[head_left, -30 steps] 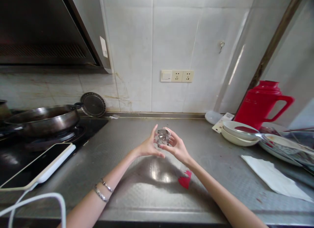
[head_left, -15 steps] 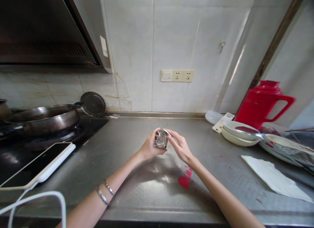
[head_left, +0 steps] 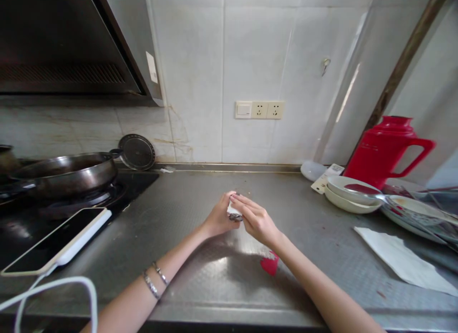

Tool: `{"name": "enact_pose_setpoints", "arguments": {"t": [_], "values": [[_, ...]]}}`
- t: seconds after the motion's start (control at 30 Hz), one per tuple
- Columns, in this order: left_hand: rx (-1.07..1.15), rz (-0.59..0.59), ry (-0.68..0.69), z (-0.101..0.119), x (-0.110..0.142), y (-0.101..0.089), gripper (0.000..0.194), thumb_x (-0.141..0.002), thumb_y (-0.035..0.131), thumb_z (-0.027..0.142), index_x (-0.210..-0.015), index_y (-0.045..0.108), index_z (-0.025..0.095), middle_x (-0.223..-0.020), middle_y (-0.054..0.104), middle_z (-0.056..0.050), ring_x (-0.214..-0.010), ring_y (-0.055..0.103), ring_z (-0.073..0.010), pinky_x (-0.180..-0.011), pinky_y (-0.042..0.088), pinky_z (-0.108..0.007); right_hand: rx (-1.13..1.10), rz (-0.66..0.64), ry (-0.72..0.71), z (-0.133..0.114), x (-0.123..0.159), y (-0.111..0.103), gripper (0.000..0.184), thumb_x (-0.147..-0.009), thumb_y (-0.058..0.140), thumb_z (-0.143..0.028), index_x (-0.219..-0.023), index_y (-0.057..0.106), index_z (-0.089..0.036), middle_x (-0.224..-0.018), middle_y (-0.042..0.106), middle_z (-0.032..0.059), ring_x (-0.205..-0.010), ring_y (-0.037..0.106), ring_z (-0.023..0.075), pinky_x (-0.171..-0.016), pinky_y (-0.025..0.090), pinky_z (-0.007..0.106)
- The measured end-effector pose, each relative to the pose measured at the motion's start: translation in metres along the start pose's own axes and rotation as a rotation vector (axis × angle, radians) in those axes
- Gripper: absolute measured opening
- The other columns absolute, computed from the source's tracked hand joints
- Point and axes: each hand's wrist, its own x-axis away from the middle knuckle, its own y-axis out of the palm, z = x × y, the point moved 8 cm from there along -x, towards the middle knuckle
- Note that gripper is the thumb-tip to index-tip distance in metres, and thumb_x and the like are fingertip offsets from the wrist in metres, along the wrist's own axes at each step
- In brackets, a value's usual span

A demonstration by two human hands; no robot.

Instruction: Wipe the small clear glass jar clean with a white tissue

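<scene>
Over the middle of the counter, my left hand (head_left: 217,217) is wrapped round a small shiny, glass-like object (head_left: 235,218). Most of this object is covered by my fingers, so its exact kind is unclear. My right hand (head_left: 258,222) presses a folded white tissue (head_left: 232,209) against its top. The fingers of both hands meet around the object. Below the right wrist, a red heart-shaped patch (head_left: 270,264) lies on the steel counter (head_left: 193,280).
On the left hob stands a steel pan (head_left: 77,173), with a phone (head_left: 53,240) and white cable (head_left: 77,281) nearer me. A round dark disc (head_left: 136,152) leans on the wall. Rightward are a red thermos (head_left: 384,151), stacked bowls (head_left: 352,202) and a white paper sheet (head_left: 402,261).
My right hand has moved left over the object, bringing the white tissue onto it. The object's shiny face, fully visible before, is now mostly covered.
</scene>
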Motion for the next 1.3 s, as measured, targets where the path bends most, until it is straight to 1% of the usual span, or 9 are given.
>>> {"name": "enact_pose_setpoints", "arguments": {"t": [0.1, 0.3, 0.47, 0.6, 0.73, 0.83, 1.0, 1.17, 1.3], "values": [[-0.026, 0.013, 0.017, -0.001, 0.001, -0.001, 0.077, -0.058, 0.068, 0.012, -0.129, 0.037, 0.015, -0.127, 0.050, -0.015, -0.117, 0.052, -0.0283, -0.101, 0.044, -0.043, 0.014, -0.026, -0.053, -0.002, 0.000, 0.002, 0.052, -0.085, 0.035, 0.004, -0.130, 0.051, -0.016, -0.127, 0.061, 0.0127, -0.129, 0.048, 0.0209, -0.103, 0.049, 0.041], [-0.029, 0.000, 0.033, 0.002, 0.000, 0.005, 0.068, -0.058, 0.065, 0.009, -0.121, 0.044, 0.021, -0.119, 0.055, -0.009, -0.109, 0.055, -0.0249, -0.095, 0.047, -0.041, 0.003, 0.024, 0.052, 0.013, 0.003, -0.005, 0.049, -0.089, 0.036, -0.002, -0.130, 0.051, -0.024, -0.124, 0.064, 0.0074, -0.122, 0.055, 0.0207, -0.101, 0.051, 0.044], [0.044, 0.016, -0.020, -0.001, 0.005, -0.003, 0.077, -0.058, 0.070, 0.014, -0.128, 0.040, 0.018, -0.123, 0.054, -0.013, -0.113, 0.054, -0.0310, -0.101, 0.044, -0.046, 0.013, -0.043, -0.051, -0.010, 0.001, 0.008, 0.050, -0.086, 0.033, 0.001, -0.130, 0.050, -0.018, -0.121, 0.065, 0.0120, -0.127, 0.050, 0.0212, -0.101, 0.051, 0.042], [0.106, -0.004, 0.001, -0.001, 0.005, -0.008, 0.078, -0.058, 0.071, 0.019, -0.130, 0.040, 0.017, -0.125, 0.054, -0.013, -0.115, 0.053, -0.0339, -0.102, 0.044, -0.046, 0.031, -0.089, -0.117, -0.022, 0.000, 0.015, 0.047, -0.087, 0.034, 0.000, -0.127, 0.052, -0.016, -0.113, 0.069, 0.0123, -0.124, 0.053, 0.0212, -0.103, 0.049, 0.041], [0.054, 0.020, -0.016, -0.002, 0.003, -0.007, 0.078, -0.058, 0.073, 0.019, -0.129, 0.040, 0.014, -0.123, 0.054, -0.014, -0.114, 0.053, -0.0338, -0.101, 0.043, -0.047, 0.005, -0.051, -0.098, -0.016, -0.002, 0.010, 0.048, -0.087, 0.033, 0.001, -0.127, 0.052, -0.016, -0.118, 0.066, 0.0131, -0.126, 0.051, 0.0207, -0.102, 0.050, 0.040], [0.023, 0.034, -0.019, -0.001, 0.001, -0.003, 0.077, -0.058, 0.072, 0.015, -0.127, 0.040, 0.014, -0.122, 0.054, -0.014, -0.113, 0.054, -0.0317, -0.100, 0.044, -0.046, -0.024, 0.008, -0.038, -0.005, -0.001, 0.005, 0.050, -0.087, 0.033, 0.001, -0.129, 0.052, -0.018, -0.121, 0.065, 0.0111, -0.127, 0.050, 0.0195, -0.103, 0.049, 0.041], [-0.002, 0.011, -0.022, 0.002, 0.000, 0.002, 0.071, -0.057, 0.069, 0.010, -0.121, 0.042, 0.021, -0.121, 0.053, -0.009, -0.104, 0.057, -0.0242, -0.089, 0.049, -0.038, 0.027, 0.083, 0.069, 0.015, 0.003, -0.003, 0.051, -0.088, 0.035, -0.001, -0.130, 0.050, -0.025, -0.118, 0.067, 0.0073, -0.119, 0.058, 0.0208, -0.107, 0.042, 0.053], [-0.011, 0.011, -0.001, 0.002, 0.001, 0.002, 0.072, -0.057, 0.067, 0.008, -0.122, 0.038, 0.021, -0.119, 0.052, -0.009, -0.107, 0.056, -0.0246, -0.092, 0.048, -0.040, 0.012, 0.070, 0.018, 0.008, 0.005, -0.003, 0.052, -0.086, 0.036, -0.001, -0.131, 0.050, -0.023, -0.122, 0.065, 0.0106, -0.120, 0.056, 0.0218, -0.103, 0.046, 0.051], [-0.032, 0.010, 0.019, 0.000, 0.003, 0.003, 0.076, -0.058, 0.069, 0.011, -0.125, 0.036, 0.019, -0.124, 0.049, -0.013, -0.114, 0.053, -0.0279, -0.097, 0.045, -0.043, -0.026, 0.041, -0.012, 0.002, 0.005, 0.001, 0.049, -0.086, 0.037, -0.002, -0.128, 0.053, -0.023, -0.123, 0.064, 0.0101, -0.121, 0.056, 0.0221, -0.106, 0.043, 0.052]]}}
